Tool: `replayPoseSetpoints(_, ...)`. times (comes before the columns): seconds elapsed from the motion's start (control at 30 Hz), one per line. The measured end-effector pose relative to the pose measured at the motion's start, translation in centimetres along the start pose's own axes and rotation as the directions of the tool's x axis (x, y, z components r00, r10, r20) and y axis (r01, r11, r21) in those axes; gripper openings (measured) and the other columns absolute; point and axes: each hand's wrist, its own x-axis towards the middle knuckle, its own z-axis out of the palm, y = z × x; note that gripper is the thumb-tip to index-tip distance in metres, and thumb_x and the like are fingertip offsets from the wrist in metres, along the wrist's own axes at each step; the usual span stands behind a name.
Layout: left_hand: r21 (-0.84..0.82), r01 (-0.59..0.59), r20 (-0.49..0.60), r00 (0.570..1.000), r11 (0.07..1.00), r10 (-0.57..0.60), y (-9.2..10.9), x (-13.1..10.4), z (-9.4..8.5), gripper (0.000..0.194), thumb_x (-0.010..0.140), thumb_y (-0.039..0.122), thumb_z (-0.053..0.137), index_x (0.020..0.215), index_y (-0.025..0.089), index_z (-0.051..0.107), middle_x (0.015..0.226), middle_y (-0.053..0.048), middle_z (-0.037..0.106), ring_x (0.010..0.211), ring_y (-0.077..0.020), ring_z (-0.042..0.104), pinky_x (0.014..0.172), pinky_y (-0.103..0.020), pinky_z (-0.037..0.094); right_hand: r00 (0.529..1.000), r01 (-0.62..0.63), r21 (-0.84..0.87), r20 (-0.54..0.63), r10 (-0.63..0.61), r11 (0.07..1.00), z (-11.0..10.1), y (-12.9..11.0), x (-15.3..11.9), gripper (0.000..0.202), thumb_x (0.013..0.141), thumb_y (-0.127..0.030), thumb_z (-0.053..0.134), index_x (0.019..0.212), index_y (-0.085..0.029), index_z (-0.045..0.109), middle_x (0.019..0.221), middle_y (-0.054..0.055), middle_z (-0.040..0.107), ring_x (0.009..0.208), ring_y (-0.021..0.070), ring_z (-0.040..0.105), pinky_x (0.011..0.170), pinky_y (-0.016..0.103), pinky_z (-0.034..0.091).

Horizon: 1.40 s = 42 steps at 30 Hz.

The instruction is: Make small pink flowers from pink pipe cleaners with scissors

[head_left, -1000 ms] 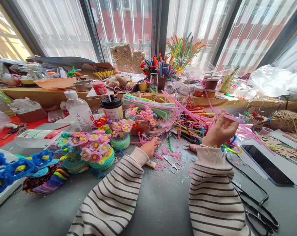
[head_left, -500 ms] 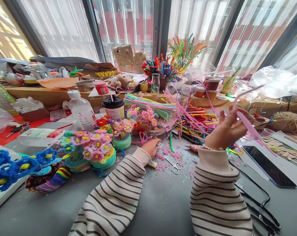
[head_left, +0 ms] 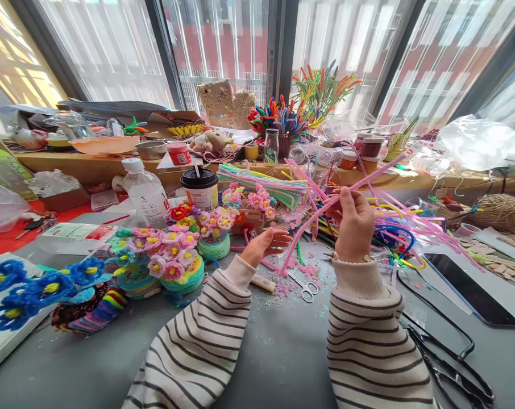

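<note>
A pink pipe cleaner [head_left: 311, 220] is pinched between the thumb and fingers of my right hand [head_left: 354, 227]. One end slants up to the right and the other reaches down near the table. My left hand [head_left: 264, 244] has its fingers stretched out beside the lower part of the pipe cleaner; nothing shows in it. Below the hands lie small scissors [head_left: 307, 289] among pink fluff clippings and glitter, with a small pale tube [head_left: 264, 283] by my left cuff. Pink pipe-cleaner flowers [head_left: 174, 250] on a round base stand to the left.
Bundled pastel pipe cleaners [head_left: 261, 184] lie behind my hands. A lidded cup [head_left: 200, 190] and a plastic bottle [head_left: 144, 193] stand at the back left. Blue flowers [head_left: 48, 287] are at the left edge. A phone [head_left: 470, 289] and black-handled scissors [head_left: 449, 363] lie to the right.
My right hand has come left and inward with the pink pipe cleaner, from over the loose pile to near my left hand. My left hand has lifted slightly and its fingers have stretched out.
</note>
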Motion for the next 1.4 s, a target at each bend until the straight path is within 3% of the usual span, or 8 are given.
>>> replayPoseSetpoints(0.17, 0.099, 0.016, 0.07, 0.997, 0.995, -0.023, 0.0, -0.3, 1.0, 0.045, 0.064, 0.051, 0.044, 0.087, 0.013, 0.048, 0.051, 0.002, 0.049, 0.035, -0.003, 0.037, 0.034, -0.016, 0.024, 0.961, -0.154, 0.037, 0.239, 0.141, 0.987, 1.6, 2.1, -1.5, 0.019, 0.069, -0.034, 0.048, 0.071, -0.015, 0.05, 0.062, -0.001, 0.054, 0.055, 0.0093, 0.053, 0.051, 0.022, 0.044)
replayPoseSetpoints(0.3, 0.205, -0.055, -0.054, 0.996, 0.977, 0.067, -0.1, -0.3, 0.6, 0.039, 0.066, 0.05, 0.042, 0.071, 0.012, 0.051, 0.04, 0.009, 0.024, 0.034, -0.0024, 0.021, 0.035, -0.018, 0.016, 0.888, -0.425, 0.244, 0.3, 0.349, 0.872, 1.9, 2.7, -1.7, 0.02, 0.072, -0.037, 0.043, 0.069, -0.017, 0.047, 0.058, -0.003, 0.052, 0.053, 0.0098, 0.053, 0.05, 0.023, 0.044)
replayPoseSetpoints(0.47, 0.464, -0.056, -0.072, 0.992, 0.884, 0.101, -0.1, -0.3, -0.8, 0.035, 0.068, 0.044, 0.042, 0.068, 0.011, 0.056, 0.041, 0.007, 0.028, 0.038, -0.0038, 0.025, 0.038, -0.019, 0.02, 0.862, -0.48, 0.285, 0.33, 0.386, 0.83, 1.1, 3.7, -1.9, 0.025, 0.071, -0.041, 0.045, 0.062, -0.017, 0.045, 0.042, -0.009, 0.03, 0.032, 0.0036, 0.032, 0.036, 0.017, 0.033)
replayPoseSetpoints(0.63, 0.66, -0.092, 0.001, 0.993, 0.746, 0.121, -0.6, -0.4, -1.0, 0.026, 0.065, 0.036, 0.05, 0.065, 0.011, 0.06, 0.048, 0.001, 0.05, 0.044, -0.0069, 0.044, 0.047, -0.019, 0.034, 0.928, -0.229, -0.14, 0.267, 0.26, 0.963, -1.3, 5.7, -5.1, 0.03, 0.072, -0.043, 0.041, 0.062, -0.017, 0.05, 0.038, -0.008, 0.028, 0.031, 0.0055, 0.026, 0.032, 0.018, 0.022)
replayPoseSetpoints(0.73, 0.761, -0.214, 0.119, 0.974, 0.612, 0.192, -0.8, -0.4, -0.6, 0.024, 0.064, 0.035, 0.051, 0.061, 0.013, 0.061, 0.053, -0.002, 0.058, 0.05, -0.0091, 0.048, 0.051, -0.02, 0.037, 0.963, 0.038, -0.441, 0.254, 0.084, 0.897, -2.7, 6.6, -6.9, 0.031, 0.075, -0.039, 0.038, 0.061, -0.017, 0.053, 0.047, -0.003, 0.041, 0.04, 0.0085, 0.037, 0.041, 0.021, 0.03)
replayPoseSetpoints(0.87, 0.807, -0.251, 0.157, 0.964, 0.534, 0.216, -0.7, -0.4, -0.8, 0.018, 0.063, 0.03, 0.053, 0.061, 0.015, 0.062, 0.061, -0.004, 0.062, 0.057, -0.0113, 0.053, 0.055, -0.021, 0.039, 0.916, 0.299, -0.534, 0.393, -0.081, 0.791, -3.2, 6.8, -7.5, 0.03, 0.078, -0.033, 0.034, 0.064, -0.016, 0.055, 0.058, 0.002, 0.048, 0.051, 0.0116, 0.044, 0.05, 0.023, 0.035)
replayPoseSetpoints(1.13, 0.418, -0.124, -0.275, 0.927, 0.9, 0.255, -0.8, -0.3, -1.1, 0.033, 0.054, 0.029, 0.061, 0.082, 0.013, 0.055, 0.061, 0.0, 0.059, 0.05, -0.0101, 0.054, 0.053, -0.023, 0.046, 0.818, 0.487, -0.49, 0.546, -0.18, 0.724, -3.1, 7.2, -7.8, 0.025, 0.079, -0.026, 0.035, 0.077, -0.015, 0.057, 0.068, 0.005, 0.053, 0.061, 0.013, 0.05, 0.057, 0.022, 0.039)
replayPoseSetpoints(1.4, 0.051, -0.118, -0.304, 0.944, 0.992, 0.128, 0.6, -0.7, -0.7, 0.028, 0.05, 0.025, 0.064, 0.074, 0.011, 0.056, 0.062, 0.0, 0.059, 0.055, -0.0093, 0.055, 0.056, -0.022, 0.047, 0.794, 0.501, -0.472, 0.585, -0.168, 0.726, -3.2, 7.6, -8.2, 0.025, 0.08, -0.024, 0.035, 0.085, -0.015, 0.057, 0.071, 0.005, 0.06, 0.064, 0.0139, 0.056, 0.058, 0.022, 0.042)
